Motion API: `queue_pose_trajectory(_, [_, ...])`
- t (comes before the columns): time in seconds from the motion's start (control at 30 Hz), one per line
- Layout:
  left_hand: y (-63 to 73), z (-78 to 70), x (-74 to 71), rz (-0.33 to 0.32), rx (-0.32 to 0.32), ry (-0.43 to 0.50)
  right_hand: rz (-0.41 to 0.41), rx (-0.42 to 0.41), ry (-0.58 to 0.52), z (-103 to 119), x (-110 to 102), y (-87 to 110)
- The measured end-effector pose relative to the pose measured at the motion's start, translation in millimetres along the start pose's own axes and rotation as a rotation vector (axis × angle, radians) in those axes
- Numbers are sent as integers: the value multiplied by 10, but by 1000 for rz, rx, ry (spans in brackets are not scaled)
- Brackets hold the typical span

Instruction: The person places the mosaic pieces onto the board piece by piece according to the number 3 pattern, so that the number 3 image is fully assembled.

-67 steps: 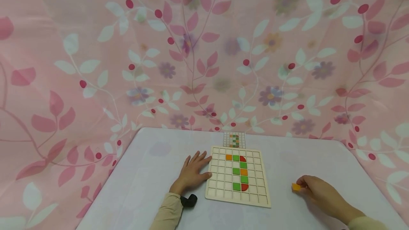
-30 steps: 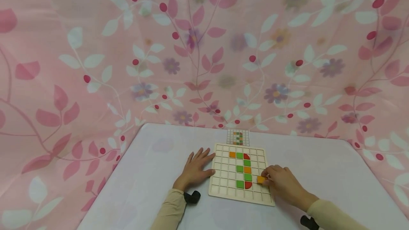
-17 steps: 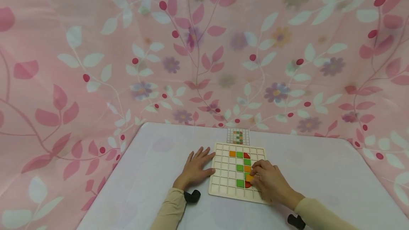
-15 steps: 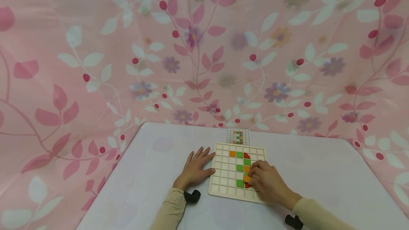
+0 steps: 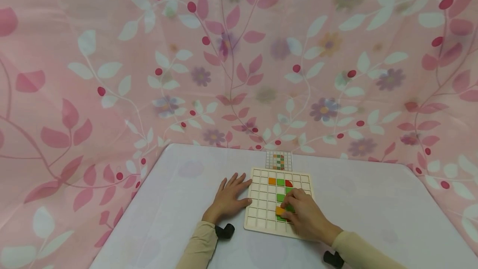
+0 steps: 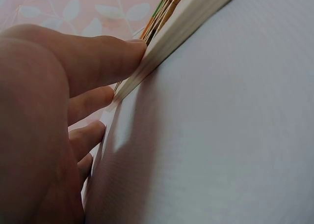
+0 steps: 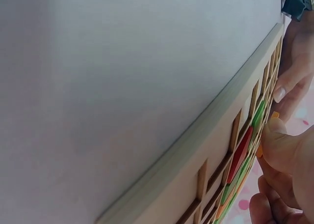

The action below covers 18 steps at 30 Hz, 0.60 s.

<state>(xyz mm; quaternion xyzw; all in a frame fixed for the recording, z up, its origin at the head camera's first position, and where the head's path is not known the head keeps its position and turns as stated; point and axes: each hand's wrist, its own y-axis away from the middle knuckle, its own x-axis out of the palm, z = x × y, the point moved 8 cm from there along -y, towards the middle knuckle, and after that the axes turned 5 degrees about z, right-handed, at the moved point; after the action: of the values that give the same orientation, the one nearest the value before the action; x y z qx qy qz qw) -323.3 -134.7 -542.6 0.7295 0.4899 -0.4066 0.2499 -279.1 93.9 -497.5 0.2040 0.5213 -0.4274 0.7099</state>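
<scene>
My right hand (image 5: 307, 215) pinches an orange square tile (image 5: 280, 211) between thumb and fingers, low over the wooden grid board (image 5: 261, 203). In the right wrist view the orange tile (image 7: 275, 115) shows at the thumb's tip, beside a red rounded piece (image 7: 240, 155) set in the grid. My left hand (image 5: 228, 198) lies with fingers spread at the board's left edge; its thumb touches the board's side (image 6: 171, 40) in the left wrist view. Set in the board are an orange tile (image 5: 272, 181), green tiles (image 5: 280, 182) and a red piece (image 5: 288, 183). My right hand hides several others.
Behind the board lies a small printed grid card (image 5: 279, 160) with a coloured pattern. The white-covered table (image 5: 194, 202) spreads on both sides, and a pink floral cloth (image 5: 239, 61) hangs at its back edge.
The right hand has carried the orange tile leftward from the table's right side to over the board, shifting a little further left in the last half second. The left hand stays at the board's edge.
</scene>
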Motion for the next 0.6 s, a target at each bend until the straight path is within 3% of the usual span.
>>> queue_pose_trajectory(0.6, [2,1,2,-4,7,3,6,-15,-43,107,56,-73])
